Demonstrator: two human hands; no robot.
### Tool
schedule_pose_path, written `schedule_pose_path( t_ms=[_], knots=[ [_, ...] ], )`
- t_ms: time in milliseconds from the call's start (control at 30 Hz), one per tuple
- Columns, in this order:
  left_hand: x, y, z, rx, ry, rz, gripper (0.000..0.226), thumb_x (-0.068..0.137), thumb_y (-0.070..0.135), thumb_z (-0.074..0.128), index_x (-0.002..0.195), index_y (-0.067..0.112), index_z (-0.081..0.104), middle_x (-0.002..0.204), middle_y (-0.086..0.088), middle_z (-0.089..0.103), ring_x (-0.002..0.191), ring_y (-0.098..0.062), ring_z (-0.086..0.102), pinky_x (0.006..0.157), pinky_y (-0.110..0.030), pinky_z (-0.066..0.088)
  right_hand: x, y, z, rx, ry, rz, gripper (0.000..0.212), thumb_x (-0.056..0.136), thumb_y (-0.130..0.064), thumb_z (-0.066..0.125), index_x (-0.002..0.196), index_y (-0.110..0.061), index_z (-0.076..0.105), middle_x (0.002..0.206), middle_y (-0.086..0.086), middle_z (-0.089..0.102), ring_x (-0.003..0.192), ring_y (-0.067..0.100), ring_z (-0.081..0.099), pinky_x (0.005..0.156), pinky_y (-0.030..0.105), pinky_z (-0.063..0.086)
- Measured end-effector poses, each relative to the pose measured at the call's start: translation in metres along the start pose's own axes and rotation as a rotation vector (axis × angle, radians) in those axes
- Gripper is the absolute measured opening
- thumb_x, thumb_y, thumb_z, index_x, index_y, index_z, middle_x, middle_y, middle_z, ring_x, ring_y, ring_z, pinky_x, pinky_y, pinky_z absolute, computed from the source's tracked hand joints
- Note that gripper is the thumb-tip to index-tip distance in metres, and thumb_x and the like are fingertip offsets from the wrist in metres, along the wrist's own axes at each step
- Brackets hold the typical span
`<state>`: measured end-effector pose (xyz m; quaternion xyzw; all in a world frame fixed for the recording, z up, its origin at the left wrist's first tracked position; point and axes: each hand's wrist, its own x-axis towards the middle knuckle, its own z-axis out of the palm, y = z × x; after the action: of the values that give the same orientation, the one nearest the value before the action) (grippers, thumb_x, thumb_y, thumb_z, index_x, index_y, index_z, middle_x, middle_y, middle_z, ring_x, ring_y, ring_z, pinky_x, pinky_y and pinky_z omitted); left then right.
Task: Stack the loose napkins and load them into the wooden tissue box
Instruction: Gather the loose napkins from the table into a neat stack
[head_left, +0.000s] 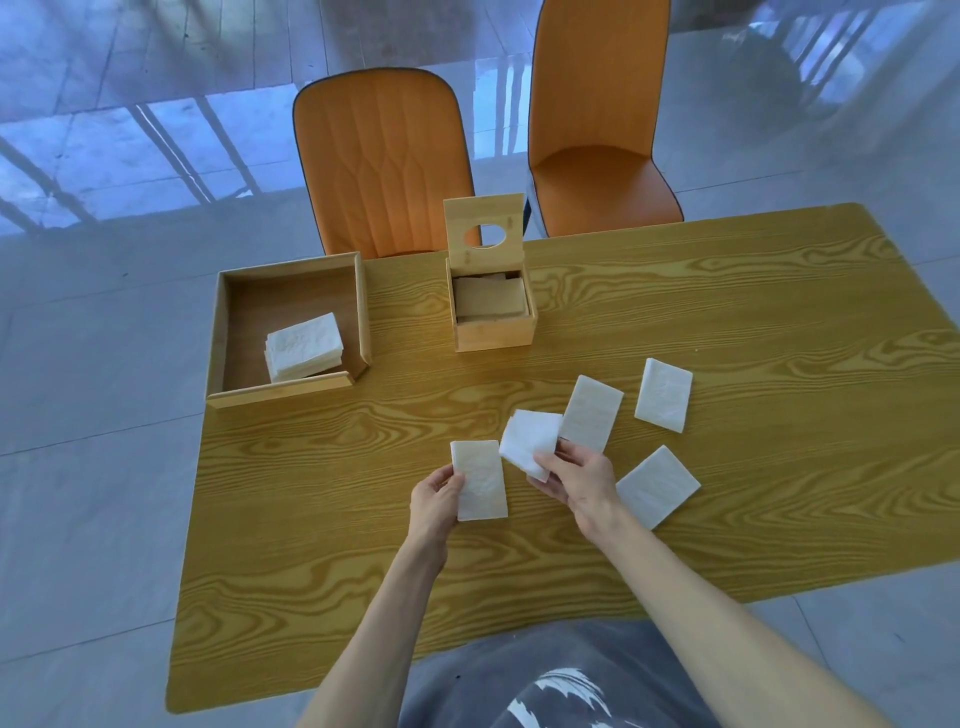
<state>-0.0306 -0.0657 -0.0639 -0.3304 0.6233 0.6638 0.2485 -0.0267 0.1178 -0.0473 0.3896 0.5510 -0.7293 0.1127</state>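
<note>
The wooden tissue box (493, 332) stands at the middle back of the table with its lid (485, 231) raised upright; some napkins lie inside it. My left hand (435, 501) grips the left edge of a white napkin (480, 480) lying near the table's middle. My right hand (576, 480) holds another napkin (530, 439) lifted just to the right of it. Three loose napkins lie flat: one (592, 413) beyond my right hand, one (664, 395) further right, one (657, 486) beside my right wrist.
A wooden tray (291, 387) at the table's back left holds a stack of white napkins (304, 345). Two orange chairs (384, 161) (597, 130) stand behind the table's (753, 312) far edge. Tiled floor surrounds the table.
</note>
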Motion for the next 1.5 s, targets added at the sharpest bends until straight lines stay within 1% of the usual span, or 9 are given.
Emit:
schedule_pose_path(
  t_ms=[133,400,467,600,867,1000,1100,1400,1500],
  knots=[
    [-0.002,0.004,0.006,-0.057,-0.055,-0.059,0.02,0.1,0.013,0.053,0.115,0.008,0.065,0.094,-0.008,0.073,0.082,-0.021,0.069,0.074,-0.036,0.059,-0.004,0.007,-0.001,-0.097,-0.164,0.016,0.029,0.082,-0.003,0.076,0.109,-0.009,0.067,0.108,0.012,0.073,0.094,0.026,0.074,0.076,0.038,0.063],
    [-0.007,0.009,0.012,-0.112,-0.115,-0.084,0.023,0.1,0.017,0.053,0.11,0.005,0.07,0.092,-0.011,0.076,0.074,-0.02,0.073,0.057,-0.029,0.059,-0.003,0.022,0.003,-0.45,-0.26,-0.099,0.037,0.081,-0.005,0.078,0.116,-0.006,0.066,0.111,0.013,0.07,0.096,0.021,0.07,0.07,0.037,0.063],
    [-0.007,0.008,0.012,-0.108,-0.131,-0.076,0.024,0.1,0.022,0.054,0.106,0.007,0.071,0.09,-0.01,0.077,0.075,-0.02,0.075,0.059,-0.029,0.059,-0.001,0.024,0.003,-0.628,-0.205,-0.195,0.039,0.078,-0.015,0.082,0.114,-0.012,0.067,0.107,0.005,0.072,0.098,0.019,0.069,0.076,0.039,0.063],
    [-0.006,0.004,0.014,-0.054,-0.157,-0.032,0.014,0.097,0.022,0.06,0.101,0.014,0.071,0.089,-0.006,0.078,0.076,-0.019,0.074,0.068,-0.032,0.06,-0.006,0.02,0.009,-0.769,-0.093,-0.333,0.048,0.075,-0.021,0.084,0.118,-0.015,0.064,0.1,-0.005,0.07,0.092,0.011,0.067,0.081,0.024,0.056],
    [0.0,0.003,0.025,0.045,-0.174,0.03,0.013,0.09,0.013,0.069,0.102,0.019,0.066,0.098,-0.007,0.075,0.087,-0.022,0.072,0.07,-0.034,0.06,-0.007,0.012,0.003,-0.841,0.049,-0.338,0.046,0.08,-0.032,0.08,0.12,-0.022,0.061,0.095,-0.006,0.07,0.083,0.009,0.067,0.075,0.031,0.059],
    [0.005,0.004,0.033,0.041,-0.11,0.039,0.017,0.091,0.016,0.068,0.107,0.013,0.064,0.101,-0.009,0.073,0.09,-0.023,0.071,0.074,-0.033,0.059,0.003,-0.01,-0.01,-0.833,0.245,-0.295,0.034,0.091,-0.036,0.066,0.12,-0.019,0.062,0.1,-0.003,0.069,0.094,0.015,0.063,0.075,0.029,0.048],
    [0.01,0.002,0.037,0.073,-0.064,0.049,0.005,0.092,0.02,0.068,0.094,0.022,0.064,0.101,-0.007,0.073,0.095,-0.026,0.071,0.086,-0.042,0.059,0.018,-0.025,-0.02,-0.794,0.38,-0.204,0.033,0.095,-0.035,0.06,0.122,-0.016,0.061,0.113,0.002,0.069,0.107,0.022,0.062,0.082,0.034,0.049],
    [0.011,0.01,0.046,0.083,-0.049,0.084,0.017,0.094,0.029,0.063,0.108,0.02,0.066,0.105,-0.008,0.074,0.099,-0.027,0.071,0.09,-0.048,0.058,0.05,-0.034,-0.018,-0.749,0.526,0.001,0.072,0.089,-0.042,0.067,0.144,-0.012,0.033,0.144,0.013,0.04,0.129,0.033,0.048,0.098,0.047,0.044],
    [0.011,0.012,0.046,0.08,-0.039,0.085,0.025,0.096,0.026,0.061,0.119,0.016,0.064,0.105,-0.007,0.074,0.099,-0.026,0.071,0.091,-0.048,0.058,0.054,-0.029,-0.017,-0.775,0.521,-0.008,0.065,0.086,-0.045,0.068,0.137,-0.013,0.043,0.138,0.013,0.046,0.126,0.033,0.048,0.099,0.048,0.046]
  ],
)
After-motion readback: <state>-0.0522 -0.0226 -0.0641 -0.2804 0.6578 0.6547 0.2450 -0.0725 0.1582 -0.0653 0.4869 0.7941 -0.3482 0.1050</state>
